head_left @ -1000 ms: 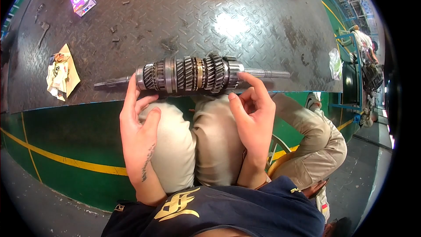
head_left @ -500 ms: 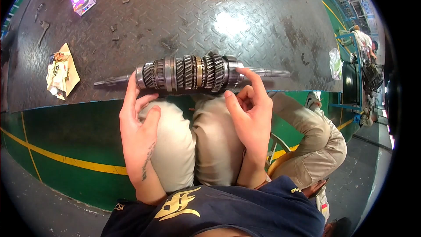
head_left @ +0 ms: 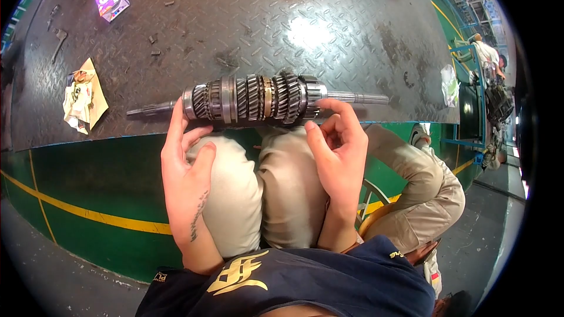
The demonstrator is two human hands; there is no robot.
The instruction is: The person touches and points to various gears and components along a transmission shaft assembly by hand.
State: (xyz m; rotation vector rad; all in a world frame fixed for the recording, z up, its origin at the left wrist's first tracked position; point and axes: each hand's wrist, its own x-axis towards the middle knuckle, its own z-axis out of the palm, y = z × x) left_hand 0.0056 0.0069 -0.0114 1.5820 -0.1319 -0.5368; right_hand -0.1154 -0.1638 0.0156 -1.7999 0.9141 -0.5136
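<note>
A transmission shaft with gears [head_left: 252, 98] lies lengthwise along the near edge of the steel table. It carries several helical gears, a brass-coloured ring [head_left: 268, 97] and a toothed collar [head_left: 311, 95] near its right end. My left hand [head_left: 191, 155] has its index finger against the ring at the left end of the gear stack, with the thumb held apart. At the right end, my right hand [head_left: 339, 144] has its bent index finger at the collar's lower right side. Its thumb sits just below the collar, apart from the index finger.
The diamond-plate table [head_left: 194, 29] carries a purple box [head_left: 111, 1], torn packaging paper [head_left: 82, 97], a small metal tool [head_left: 59, 41] and a plastic wrapper [head_left: 450, 86]. Another person's bent leg [head_left: 423, 182] is close on my right. My knees are against the table's near edge.
My right index finger has slid down and toward me along the collar, and the right hand has shifted slightly right. The collar's teeth show differently. My left hand has hardly moved.
</note>
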